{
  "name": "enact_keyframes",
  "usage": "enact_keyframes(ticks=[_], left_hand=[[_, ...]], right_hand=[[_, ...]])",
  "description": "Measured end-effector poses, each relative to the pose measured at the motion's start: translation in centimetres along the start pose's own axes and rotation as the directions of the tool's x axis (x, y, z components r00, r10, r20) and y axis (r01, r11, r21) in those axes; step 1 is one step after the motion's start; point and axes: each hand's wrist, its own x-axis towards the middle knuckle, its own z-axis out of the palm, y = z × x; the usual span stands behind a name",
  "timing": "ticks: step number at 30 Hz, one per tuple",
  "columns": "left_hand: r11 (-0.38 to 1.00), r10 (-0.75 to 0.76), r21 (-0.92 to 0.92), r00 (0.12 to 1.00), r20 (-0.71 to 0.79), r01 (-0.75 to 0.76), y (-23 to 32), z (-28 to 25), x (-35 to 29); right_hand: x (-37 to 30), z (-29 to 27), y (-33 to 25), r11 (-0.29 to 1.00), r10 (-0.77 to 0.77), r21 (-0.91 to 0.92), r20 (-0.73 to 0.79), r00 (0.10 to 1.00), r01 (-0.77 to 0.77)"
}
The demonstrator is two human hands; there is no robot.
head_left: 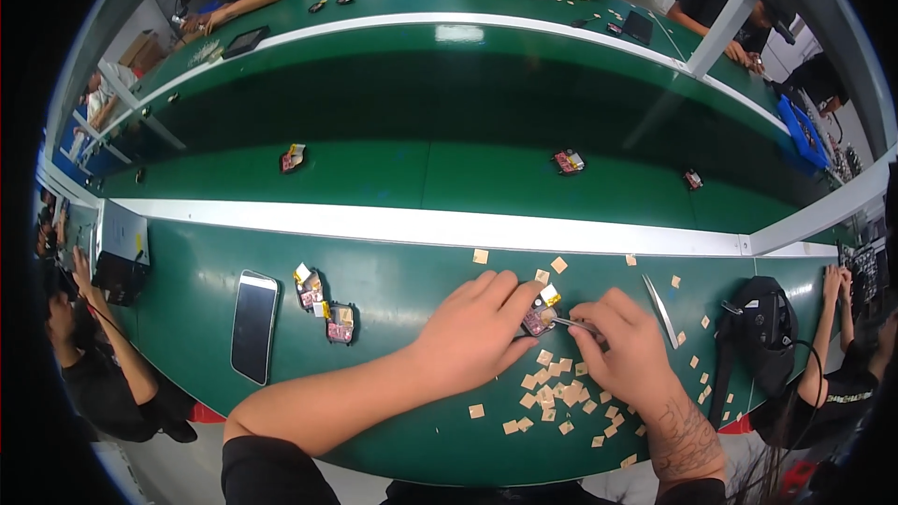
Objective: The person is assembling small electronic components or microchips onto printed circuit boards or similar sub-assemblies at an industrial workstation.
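My left hand (472, 325) steadies a small electronic module (538, 322), its fingers and thumb closed on the dark case. The module shows a reddish circuit board, with a silvery part and yellow tape at its far end. In my right hand (619, 348) is a pair of tweezers (573, 324), pinched between thumb and fingers, the tips reaching the module's right side. Many small beige squares (545, 399) lie scattered just nearer than both hands. Two similar modules, one farther (309, 288) and one nearer (341, 324), sit left of my left hand.
A black smartphone (254, 327) lies at left. Another pair of tweezers (660, 310) and a black bag (762, 335) are at right. Beyond a white rail (421, 223), a green belt (421, 112) carries several modules. Co-workers sit around; a grey box (122, 243) stands far left.
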Motion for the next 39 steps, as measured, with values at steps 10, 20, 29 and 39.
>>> enact_keyframes(ticks=[10, 20, 29, 39], left_hand=[[1.000, 0.009, 0.006, 0.997, -0.075, -0.009, 0.7, 0.5, 0.5], [0.973, 0.155, 0.185, 0.985, -0.083, -0.137, 0.5, 1.7, 0.2], [0.949, 0.102, 0.309, 0.990, -0.098, -0.067, 0.3, 1.5, 0.0], [0.975, 0.060, 0.223, 0.987, -0.148, -0.026, -0.2, 1.2, 0.2]], right_hand=[[0.1, 0.2, -1.7, 0.920, -0.096, -0.380, 0.018, 0.995, 0.095], [-0.1, 1.1, -1.5, 0.960, 0.020, -0.278, -0.023, 1.000, -0.026], [0.2, 1.1, -0.3, 0.993, 0.086, -0.073, -0.031, 0.996, -0.088], [0.6, 1.7, 0.2, 0.993, 0.097, 0.072, -0.095, 0.991, -0.090]])
